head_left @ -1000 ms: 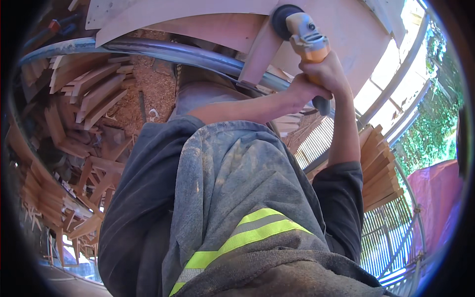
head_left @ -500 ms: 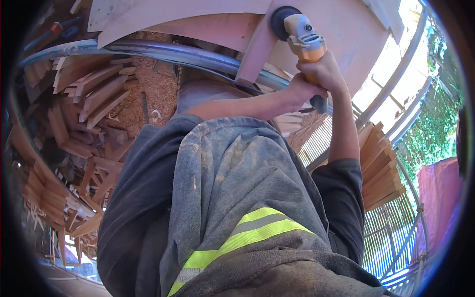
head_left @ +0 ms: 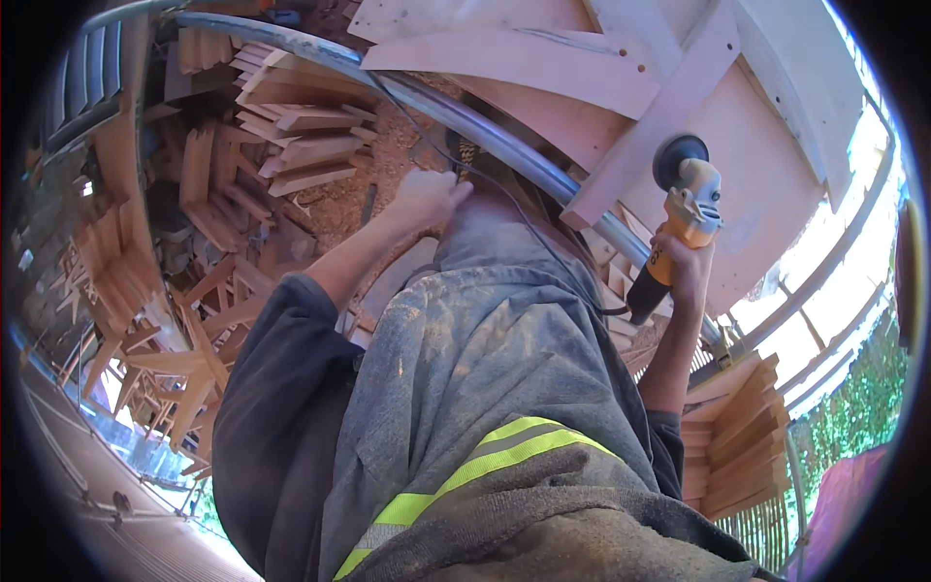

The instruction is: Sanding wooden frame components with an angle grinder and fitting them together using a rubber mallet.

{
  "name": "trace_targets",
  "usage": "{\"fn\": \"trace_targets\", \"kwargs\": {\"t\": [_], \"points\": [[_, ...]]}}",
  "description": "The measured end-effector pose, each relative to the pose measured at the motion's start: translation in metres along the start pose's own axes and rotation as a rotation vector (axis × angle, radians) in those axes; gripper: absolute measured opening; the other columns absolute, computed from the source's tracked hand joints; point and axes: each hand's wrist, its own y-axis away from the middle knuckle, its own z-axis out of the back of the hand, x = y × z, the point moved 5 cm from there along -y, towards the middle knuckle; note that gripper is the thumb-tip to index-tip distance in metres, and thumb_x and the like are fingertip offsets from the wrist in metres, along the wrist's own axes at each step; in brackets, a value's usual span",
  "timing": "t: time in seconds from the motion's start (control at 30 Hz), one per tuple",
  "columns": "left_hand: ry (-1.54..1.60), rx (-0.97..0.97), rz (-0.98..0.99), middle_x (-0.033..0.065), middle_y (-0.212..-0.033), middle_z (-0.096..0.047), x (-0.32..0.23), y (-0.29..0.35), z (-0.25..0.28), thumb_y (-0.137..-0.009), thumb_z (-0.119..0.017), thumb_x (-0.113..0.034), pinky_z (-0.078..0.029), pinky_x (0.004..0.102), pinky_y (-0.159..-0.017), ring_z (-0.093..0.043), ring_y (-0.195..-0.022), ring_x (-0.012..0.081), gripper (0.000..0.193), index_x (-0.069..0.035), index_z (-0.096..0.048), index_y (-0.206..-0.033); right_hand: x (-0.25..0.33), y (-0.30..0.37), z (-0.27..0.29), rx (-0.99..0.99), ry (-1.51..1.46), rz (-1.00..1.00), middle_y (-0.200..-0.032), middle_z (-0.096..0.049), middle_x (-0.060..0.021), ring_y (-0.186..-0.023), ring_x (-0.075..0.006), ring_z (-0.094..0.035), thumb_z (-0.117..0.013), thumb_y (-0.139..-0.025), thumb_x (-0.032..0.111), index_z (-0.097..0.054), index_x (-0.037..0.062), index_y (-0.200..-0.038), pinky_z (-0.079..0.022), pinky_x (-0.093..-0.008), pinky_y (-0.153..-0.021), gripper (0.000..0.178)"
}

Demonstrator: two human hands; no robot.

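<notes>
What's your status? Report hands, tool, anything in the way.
Right hand shut on angle grinder, disc at the pale wooden panel. Left hand fisted near the metal pipe. Grinder cord trails across the lap.

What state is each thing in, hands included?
Right hand: closed around the grinder's handle.
Grinder: held up, disc end against a pale wooden board; spinning or not cannot be told.
Left hand: fisted near the grinder's black cord; what it grips is unclear.
Metal pipe: curved, lying under the boards.
Wood pieces: stacked loosely.
</notes>
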Motion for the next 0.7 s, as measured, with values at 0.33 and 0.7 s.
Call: {"fn": "trace_targets", "kwargs": {"t": [0.33, 0.7], "points": [[2.161, -0.13, 0.188, 0.0004, -0.078, -0.052, 0.123, -0.055, 0.073, -0.113, -0.049, -0.05, -0.048, 0.0334, -0.067, -0.052, -0.067, 0.0171, 0.045, -0.008, -0.066, -0.112, 0.002, 0.008, -0.01, -0.072, -0.119, -0.009, -0.091, -0.069, -0.0092, -0.079, -0.02, -0.07, -0.073, -0.078, 0.009, -0.066, -0.0039, -0.121, -0.057, -0.0342, -0.072, 0.045], [1.892, -1.056, -0.537, -0.0035, -0.074, -0.038, 0.153, 0.078, 0.289, -0.115, -0.051, -0.037, -0.043, 0.0327, -0.074, -0.041, -0.069, 0.0131, 0.033, -0.009, -0.058, -0.099, 0.018, 0.002, -0.041, -0.193, -0.441, 0.021, -0.089, -0.066, -0.012, -0.076, -0.0242, -0.07, -0.07, -0.083, 0.012, -0.06, -0.0043, -0.127, -0.059, -0.0351, -0.068, 0.048]]}}
